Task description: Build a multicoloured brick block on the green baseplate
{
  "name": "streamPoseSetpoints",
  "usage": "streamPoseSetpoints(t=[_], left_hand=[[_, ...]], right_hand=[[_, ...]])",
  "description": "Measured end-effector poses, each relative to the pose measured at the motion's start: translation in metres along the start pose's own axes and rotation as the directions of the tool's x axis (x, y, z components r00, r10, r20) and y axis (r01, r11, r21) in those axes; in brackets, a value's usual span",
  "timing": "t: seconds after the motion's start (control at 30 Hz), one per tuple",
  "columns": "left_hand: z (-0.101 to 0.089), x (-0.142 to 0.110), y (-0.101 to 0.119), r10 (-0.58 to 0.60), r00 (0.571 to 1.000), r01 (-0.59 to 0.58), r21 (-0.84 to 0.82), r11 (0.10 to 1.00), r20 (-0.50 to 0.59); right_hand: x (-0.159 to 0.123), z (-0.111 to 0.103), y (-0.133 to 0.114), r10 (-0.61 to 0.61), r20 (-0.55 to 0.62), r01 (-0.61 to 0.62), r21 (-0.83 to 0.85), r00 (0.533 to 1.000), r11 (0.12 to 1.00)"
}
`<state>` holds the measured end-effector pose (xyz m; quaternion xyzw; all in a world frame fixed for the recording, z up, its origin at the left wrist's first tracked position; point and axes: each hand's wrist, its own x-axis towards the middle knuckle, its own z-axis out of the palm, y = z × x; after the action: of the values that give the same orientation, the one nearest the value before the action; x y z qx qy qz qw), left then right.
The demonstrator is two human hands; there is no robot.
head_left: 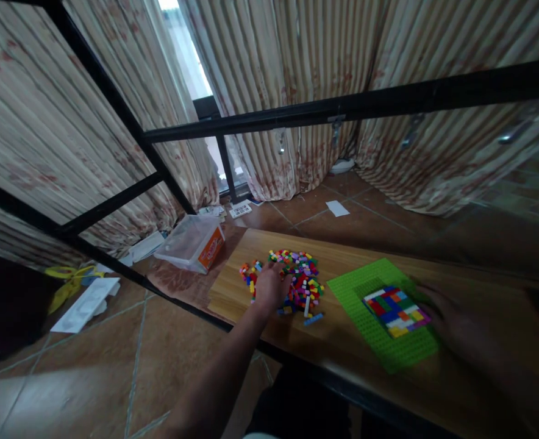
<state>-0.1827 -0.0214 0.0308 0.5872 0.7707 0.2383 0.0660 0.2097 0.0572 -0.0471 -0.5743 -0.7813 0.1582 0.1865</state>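
Note:
My left hand (270, 288) reaches down into a spread-out pile of small coloured toy bricks (299, 277) on the wooden table. Its thumb and fingers are apart, and no brick shows held between them. To the right lies a green baseplate (358, 289), set at a slant. On it sits a flat, multicoloured patchwork of bricks (395, 311), with red, blue, white, green and yellow pieces. My right hand (443, 308), dark and somewhat blurred, lies at the right edge of this patchwork with its fingers stretched out. Whether its fingertips touch the bricks or the plate, I cannot tell.
The wooden table (338, 250) has a dark front edge. Past its left end stands a clear plastic box (187, 241) with an orange label. A black metal frame (269, 119) crosses in front of striped curtains (315, 55). Papers and a yellow bag (66, 283) lie on the tiled floor.

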Motion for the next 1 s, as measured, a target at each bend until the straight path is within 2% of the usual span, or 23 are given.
streamPoseSetpoints(t=[0.13, 0.2, 0.27, 0.43, 0.57, 0.77, 1.0], left_hand=[[0.007, 0.009, -0.004, 0.04, 0.999, -0.04, 0.012, 0.999, 0.034], [0.009, 0.011, -0.007, 0.049, 0.998, -0.049, 0.013, 0.999, 0.038], [0.009, 0.011, -0.009, 0.06, 0.998, -0.06, 0.007, 0.998, 0.026], [0.001, 0.001, 0.003, 0.127, 0.991, -0.13, -0.074, 0.989, -0.036], [-0.002, -0.02, 0.026, 0.19, 0.981, -0.191, -0.227, 0.955, -0.024], [0.015, -0.067, 0.052, 0.284, 0.956, -0.22, -0.466, 0.857, 0.071], [0.027, -0.111, 0.061, 0.362, 0.91, -0.214, -0.519, 0.828, 0.202]], right_hand=[[-0.003, 0.001, -0.017, 0.162, -0.163, -0.176, -0.071, 0.973, 0.982], [-0.006, 0.005, -0.026, 0.187, -0.224, -0.203, -0.052, 0.957, 0.978], [-0.007, 0.009, -0.032, 0.154, -0.245, -0.163, -0.02, 0.957, 0.986], [0.001, 0.007, -0.026, 0.059, -0.189, -0.051, 0.045, 0.98, 0.998], [0.011, -0.001, -0.02, -0.021, -0.167, 0.034, 0.075, 0.986, 0.997], [0.019, -0.006, -0.015, -0.13, -0.113, 0.142, 0.106, 0.985, 0.984], [0.017, -0.001, -0.011, -0.11, -0.16, 0.13, 0.12, 0.981, 0.984]])
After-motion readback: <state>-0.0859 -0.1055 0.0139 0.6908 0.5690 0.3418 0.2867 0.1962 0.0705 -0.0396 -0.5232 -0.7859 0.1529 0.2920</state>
